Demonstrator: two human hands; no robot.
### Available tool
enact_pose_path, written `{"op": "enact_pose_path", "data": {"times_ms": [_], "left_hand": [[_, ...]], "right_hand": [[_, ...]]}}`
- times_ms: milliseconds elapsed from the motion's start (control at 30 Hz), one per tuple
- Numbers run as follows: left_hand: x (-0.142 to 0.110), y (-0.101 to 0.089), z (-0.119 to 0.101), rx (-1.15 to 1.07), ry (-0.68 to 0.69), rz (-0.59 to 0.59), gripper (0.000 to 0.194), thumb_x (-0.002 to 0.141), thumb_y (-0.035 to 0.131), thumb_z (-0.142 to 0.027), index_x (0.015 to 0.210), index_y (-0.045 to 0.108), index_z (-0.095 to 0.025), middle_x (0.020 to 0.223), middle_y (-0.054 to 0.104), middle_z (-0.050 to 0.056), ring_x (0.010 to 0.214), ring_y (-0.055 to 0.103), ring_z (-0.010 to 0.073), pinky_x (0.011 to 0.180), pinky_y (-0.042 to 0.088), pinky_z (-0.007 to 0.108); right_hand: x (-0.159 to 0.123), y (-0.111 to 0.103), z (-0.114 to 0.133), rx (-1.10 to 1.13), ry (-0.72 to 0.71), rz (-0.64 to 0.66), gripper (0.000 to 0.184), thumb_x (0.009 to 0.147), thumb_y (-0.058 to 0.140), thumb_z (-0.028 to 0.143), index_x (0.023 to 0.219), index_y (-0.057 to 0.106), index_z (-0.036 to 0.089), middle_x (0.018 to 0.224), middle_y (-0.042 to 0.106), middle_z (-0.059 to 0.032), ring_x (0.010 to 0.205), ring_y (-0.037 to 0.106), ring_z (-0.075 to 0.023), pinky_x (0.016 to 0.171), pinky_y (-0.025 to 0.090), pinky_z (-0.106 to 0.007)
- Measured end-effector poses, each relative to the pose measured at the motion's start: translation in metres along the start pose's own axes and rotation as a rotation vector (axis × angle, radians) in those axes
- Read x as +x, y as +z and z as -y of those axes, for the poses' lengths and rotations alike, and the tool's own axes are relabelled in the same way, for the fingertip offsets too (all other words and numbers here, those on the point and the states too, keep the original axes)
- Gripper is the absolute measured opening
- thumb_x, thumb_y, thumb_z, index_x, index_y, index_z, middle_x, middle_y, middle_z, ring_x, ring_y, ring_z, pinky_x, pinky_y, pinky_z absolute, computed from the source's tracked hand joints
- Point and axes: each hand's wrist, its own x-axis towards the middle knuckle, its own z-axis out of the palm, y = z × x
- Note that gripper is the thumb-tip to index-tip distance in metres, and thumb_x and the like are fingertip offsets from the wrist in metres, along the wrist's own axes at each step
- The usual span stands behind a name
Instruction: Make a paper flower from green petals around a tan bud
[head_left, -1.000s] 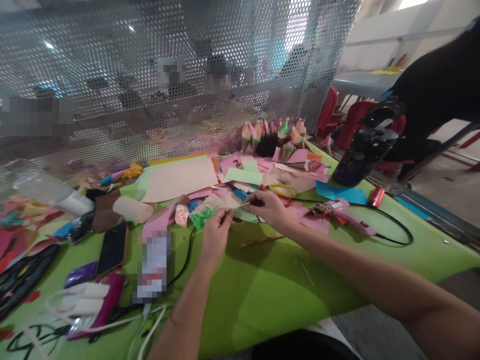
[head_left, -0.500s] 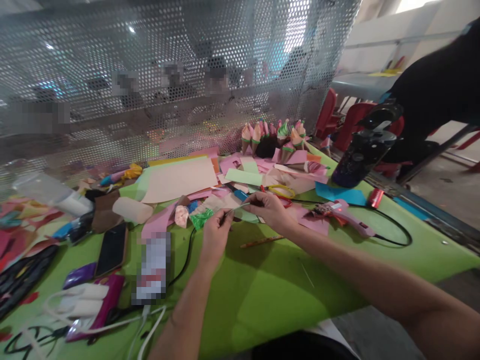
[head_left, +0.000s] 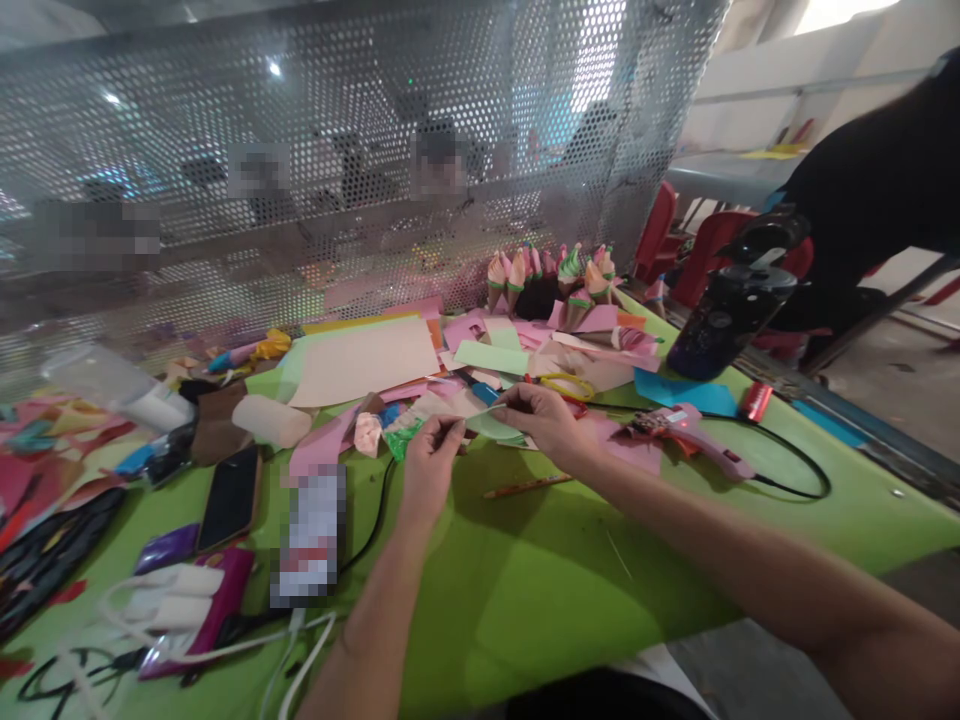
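Strip (head_left: 486, 411) was pinched at both ends

On my feed, I saw the left hand (head_left: 435, 450) with fingertips closed on one end, the right hand (head_left: 541, 418) likewise on the other. The strip was just beyond the pencil (head_left: 529, 487); right of that pencil lay the iron (head_left: 701, 438), well left the phone (head_left: 231, 498).

A green table (head_left: 540, 600) bore a pencil (head_left: 525, 487) on the near side of the fingers (head_left: 453, 432), a red cylinder (head_left: 756, 402) well to their right, and a dark-screened phone (head_left: 231, 497) and a purple packet (head_left: 168, 547) to their left.
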Motion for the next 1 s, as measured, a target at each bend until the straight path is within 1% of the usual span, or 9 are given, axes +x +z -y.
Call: {"op": "enact_pose_path", "data": {"times_ms": [167,267,433,600,667,767,833,933,1000], "left_hand": [[0.000,0.001,0.002,-0.052,-0.044,-0.002,0.026,0.080,0.065,-0.042,0.087,0.067,-0.017,0.073,0.067,0.000,0.065,0.059,0.0132,0.067,0.051,0.026],[0.000,-0.001,0.003,-0.027,-0.024,-0.009,0.023,0.080,0.064,-0.040,0.083,0.067,-0.018,0.071,0.065,0.000,0.065,0.058,0.0134,0.067,0.050,0.026],[0.000,-0.003,0.002,0.056,0.010,0.001,0.022,0.082,0.062,-0.040,0.083,0.066,-0.018,0.072,0.063,0.000,0.068,0.058,0.0147,0.068,0.048,0.026],[-0.002,-0.002,-0.003,0.192,0.089,0.104,0.023,0.085,0.060,-0.038,0.094,0.070,-0.019,0.091,0.072,0.005,0.084,0.064,0.0196,0.076,0.049,0.029],[-0.002,-0.001,-0.004,0.246,0.129,0.163,0.023,0.087,0.058,-0.037,0.094,0.071,-0.020,0.089,0.073,0.006,0.082,0.064,0.0203,0.075,0.049,0.030],[-0.002,0.000,-0.003,0.319,0.125,0.231,0.024,0.089,0.053,-0.036,0.080,0.068,-0.019,0.067,0.065,0.001,0.066,0.057,0.0176,0.063,0.043,0.027],[-0.001,0.000,-0.001,0.314,0.079,0.242,0.027,0.089,0.051,-0.037,0.070,0.061,-0.020,0.059,0.055,-0.002,0.059,0.050,0.0157,0.057,0.037,0.026],[0.002,-0.002,0.005,0.250,0.016,0.183,0.032,0.088,0.050,-0.040,0.062,0.048,-0.021,0.057,0.044,-0.004,0.057,0.043,0.0143,0.056,0.033,0.027],[0.004,-0.003,0.008,0.202,-0.023,0.132,0.033,0.087,0.051,-0.042,0.062,0.045,-0.021,0.057,0.040,-0.004,0.057,0.040,0.0138,0.057,0.030,0.027]], "right_hand": [[0.001,0.001,-0.001,0.033,0.018,-0.029,0.048,0.060,0.078,0.061,0.074,0.062,0.018,0.060,0.052,0.0039,0.056,0.044,-0.0117,0.053,0.034,-0.025],[0.000,0.001,0.000,0.027,0.022,-0.015,0.046,0.061,0.078,0.059,0.072,0.062,0.018,0.058,0.050,0.0044,0.055,0.043,-0.0110,0.052,0.032,-0.024],[-0.001,-0.002,0.002,-0.014,-0.004,-0.002,0.044,0.064,0.076,0.058,0.074,0.063,0.018,0.058,0.051,0.0042,0.055,0.043,-0.0113,0.051,0.033,-0.024],[0.000,-0.003,0.002,-0.074,-0.042,0.040,0.038,0.068,0.074,0.054,0.073,0.063,0.018,0.059,0.055,0.0029,0.054,0.045,-0.0117,0.051,0.035,-0.025],[0.000,-0.003,0.000,-0.087,-0.052,0.086,0.035,0.068,0.075,0.051,0.072,0.064,0.018,0.059,0.056,0.0023,0.055,0.047,-0.0118,0.052,0.035,-0.025],[0.000,-0.002,-0.003,-0.106,-0.054,0.157,0.031,0.069,0.075,0.046,0.075,0.068,0.016,0.063,0.058,0.0017,0.058,0.048,-0.0119,0.055,0.036,-0.025],[0.000,-0.002,-0.003,-0.087,-0.051,0.186,0.031,0.073,0.071,0.045,0.085,0.071,0.017,0.067,0.059,0.0015,0.061,0.048,-0.0122,0.057,0.037,-0.025],[-0.002,-0.005,0.002,-0.018,-0.043,0.215,0.037,0.082,0.062,0.046,0.106,0.071,0.020,0.081,0.064,-0.0009,0.069,0.053,-0.0138,0.062,0.042,-0.026],[-0.004,-0.008,0.007,-0.012,-0.061,0.232,0.034,0.084,0.060,0.041,0.111,0.070,0.022,0.095,0.066,-0.0034,0.081,0.058,-0.0163,0.072,0.046,-0.029]]}}
